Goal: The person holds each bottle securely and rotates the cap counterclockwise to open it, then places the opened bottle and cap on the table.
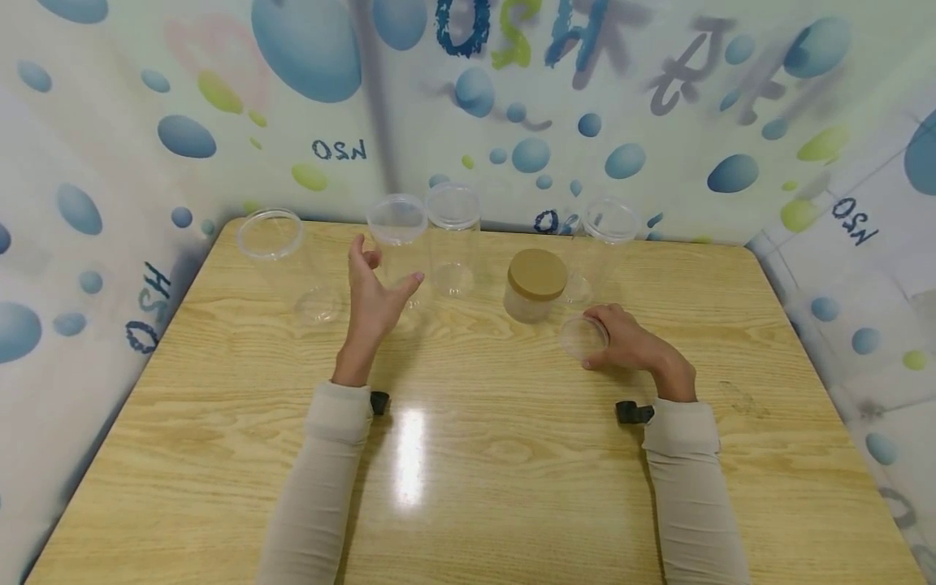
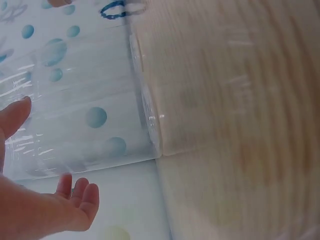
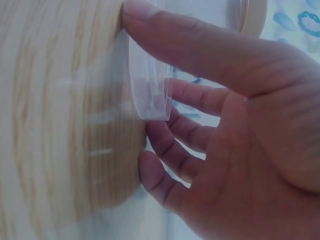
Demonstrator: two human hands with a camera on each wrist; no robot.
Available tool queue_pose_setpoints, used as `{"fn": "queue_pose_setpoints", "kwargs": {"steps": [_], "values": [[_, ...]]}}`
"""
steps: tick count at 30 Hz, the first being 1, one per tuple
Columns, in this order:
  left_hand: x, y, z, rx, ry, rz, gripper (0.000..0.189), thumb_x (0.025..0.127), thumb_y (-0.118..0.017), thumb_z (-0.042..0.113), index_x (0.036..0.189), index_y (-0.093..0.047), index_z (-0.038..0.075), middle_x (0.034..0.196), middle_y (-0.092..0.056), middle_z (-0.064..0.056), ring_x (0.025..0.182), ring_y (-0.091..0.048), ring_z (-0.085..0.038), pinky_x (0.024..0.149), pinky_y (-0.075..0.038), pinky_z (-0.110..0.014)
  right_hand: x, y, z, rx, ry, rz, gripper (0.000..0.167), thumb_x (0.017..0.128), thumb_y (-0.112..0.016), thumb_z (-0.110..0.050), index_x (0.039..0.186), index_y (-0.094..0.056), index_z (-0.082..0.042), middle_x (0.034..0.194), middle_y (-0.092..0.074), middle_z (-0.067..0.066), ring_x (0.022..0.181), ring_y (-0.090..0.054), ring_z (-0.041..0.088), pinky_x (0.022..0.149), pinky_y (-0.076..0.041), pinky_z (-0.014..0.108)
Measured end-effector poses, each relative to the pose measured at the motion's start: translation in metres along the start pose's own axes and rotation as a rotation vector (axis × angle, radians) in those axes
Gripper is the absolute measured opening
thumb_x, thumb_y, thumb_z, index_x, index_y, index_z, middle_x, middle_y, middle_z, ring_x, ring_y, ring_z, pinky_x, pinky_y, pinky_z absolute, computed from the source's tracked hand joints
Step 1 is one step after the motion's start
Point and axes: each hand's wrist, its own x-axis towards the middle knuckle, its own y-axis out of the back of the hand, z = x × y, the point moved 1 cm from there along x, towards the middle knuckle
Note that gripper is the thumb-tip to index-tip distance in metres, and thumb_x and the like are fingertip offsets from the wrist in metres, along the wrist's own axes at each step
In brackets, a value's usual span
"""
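Observation:
My left hand (image 1: 371, 302) is spread beside a tall clear plastic jar (image 1: 399, 226), thumb and fingers apart. In the left wrist view the thumb overlaps the jar's clear wall (image 2: 75, 115); whether it touches cannot be told. On the right, my right hand (image 1: 634, 343) holds a shallow round clear lid (image 1: 580, 338) by its edge, low at the tabletop. The right wrist view shows the thumb and curled fingers about the lid's rim (image 3: 150, 95). Just behind this lid stands a short clear jar with a gold lid (image 1: 537, 275).
More tall clear jars stand along the back: one at the far left (image 1: 270, 236), one back-centre (image 1: 454, 207) beside the left hand's jar, and one behind the right hand (image 1: 610, 221). They stand on a wooden table (image 1: 497, 487), against a patterned curtain (image 1: 409, 122).

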Motion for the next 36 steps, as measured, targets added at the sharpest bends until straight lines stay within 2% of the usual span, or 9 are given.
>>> {"fn": "queue_pose_setpoints", "kwargs": {"steps": [4, 7, 11, 13, 16, 20, 25, 29, 36], "values": [[-0.001, -0.001, 0.000, 0.060, 0.001, -0.007, 0.093, 0.083, -0.081, 0.019, 0.155, -0.023, 0.010, 0.125, -0.032, -0.018, 0.118, -0.032, -0.029, 0.102, -0.034, -0.045, 0.000, 0.000, 0.001, -0.004, -0.001, -0.005, 0.080, 0.080, -0.082, -0.018, 0.141, -0.039, 0.011, 0.137, -0.038, 0.035, 0.125, -0.037, 0.049, 0.105, -0.032, 0.062], [-0.002, 0.000, 0.001, 0.066, 0.007, -0.020, 0.084, 0.083, -0.081, 0.020, 0.149, -0.030, 0.008, 0.127, -0.029, -0.018, 0.119, -0.030, -0.029, 0.102, -0.034, -0.046, 0.001, -0.001, 0.002, -0.006, 0.002, -0.004, 0.080, 0.080, -0.082, -0.018, 0.141, -0.039, 0.011, 0.136, -0.039, 0.035, 0.125, -0.038, 0.048, 0.105, -0.032, 0.062], [-0.002, 0.001, 0.002, 0.000, 0.006, -0.034, 0.082, 0.084, -0.079, 0.015, 0.142, -0.023, 0.001, 0.144, -0.029, -0.022, 0.139, -0.029, -0.034, 0.115, -0.027, -0.048, 0.001, 0.000, 0.002, -0.005, 0.009, -0.002, 0.080, 0.080, -0.082, -0.018, 0.141, -0.039, 0.011, 0.136, -0.039, 0.035, 0.125, -0.038, 0.048, 0.105, -0.032, 0.062], [-0.001, 0.001, 0.003, -0.034, 0.012, -0.050, 0.081, 0.084, -0.078, 0.012, 0.138, -0.018, 0.001, 0.151, -0.031, -0.023, 0.144, -0.028, -0.035, 0.118, -0.023, -0.049, 0.002, 0.000, 0.003, -0.005, 0.009, -0.002, 0.080, 0.080, -0.081, -0.018, 0.141, -0.039, 0.011, 0.136, -0.039, 0.035, 0.125, -0.038, 0.048, 0.105, -0.032, 0.062], [-0.002, 0.001, 0.004, -0.054, 0.019, -0.070, 0.082, 0.084, -0.077, 0.010, 0.135, -0.014, 0.004, 0.151, -0.036, -0.024, 0.142, -0.032, -0.038, 0.116, -0.025, -0.053, 0.002, 0.000, 0.003, -0.005, 0.007, -0.005, 0.080, 0.080, -0.081, -0.018, 0.141, -0.039, 0.010, 0.137, -0.038, 0.035, 0.125, -0.038, 0.048, 0.105, -0.032, 0.062], [-0.003, 0.003, 0.006, -0.044, 0.003, -0.077, 0.093, 0.083, -0.080, 0.011, 0.144, -0.010, 0.007, 0.149, -0.037, -0.024, 0.138, -0.034, -0.042, 0.113, -0.029, -0.057, 0.002, -0.001, 0.003, -0.007, 0.007, -0.005, 0.080, 0.080, -0.081, -0.018, 0.141, -0.039, 0.011, 0.137, -0.038, 0.035, 0.125, -0.038, 0.048, 0.105, -0.032, 0.062], [-0.005, 0.006, 0.011, -0.021, -0.074, -0.064, 0.091, 0.081, -0.081, 0.012, 0.148, -0.020, 0.003, 0.147, -0.037, -0.022, 0.136, -0.037, -0.035, 0.112, -0.031, -0.053, 0.001, 0.000, 0.001, -0.006, 0.002, -0.007, 0.080, 0.080, -0.082, -0.017, 0.142, -0.038, 0.010, 0.138, -0.038, 0.035, 0.126, -0.037, 0.049, 0.105, -0.032, 0.063], [-0.007, 0.006, 0.017, -0.034, -0.098, -0.063, 0.086, 0.081, -0.082, 0.013, 0.145, -0.026, 0.002, 0.148, -0.040, -0.019, 0.139, -0.037, -0.031, 0.116, -0.026, -0.051, 0.000, 0.001, 0.000, -0.006, 0.000, -0.012, 0.082, 0.080, -0.082, -0.018, 0.143, -0.038, 0.009, 0.138, -0.037, 0.034, 0.127, -0.036, 0.049, 0.105, -0.032, 0.063], [-0.012, 0.003, 0.032, -0.108, -0.122, -0.099, 0.088, 0.082, -0.080, 0.006, 0.147, -0.021, 0.005, 0.153, -0.037, -0.016, 0.146, -0.031, -0.028, 0.121, -0.020, -0.048, 0.001, 0.001, 0.003, -0.010, 0.014, -0.021, 0.085, 0.080, -0.083, -0.021, 0.145, -0.036, 0.009, 0.137, -0.038, 0.034, 0.126, -0.037, 0.048, 0.104, -0.033, 0.063]]}}
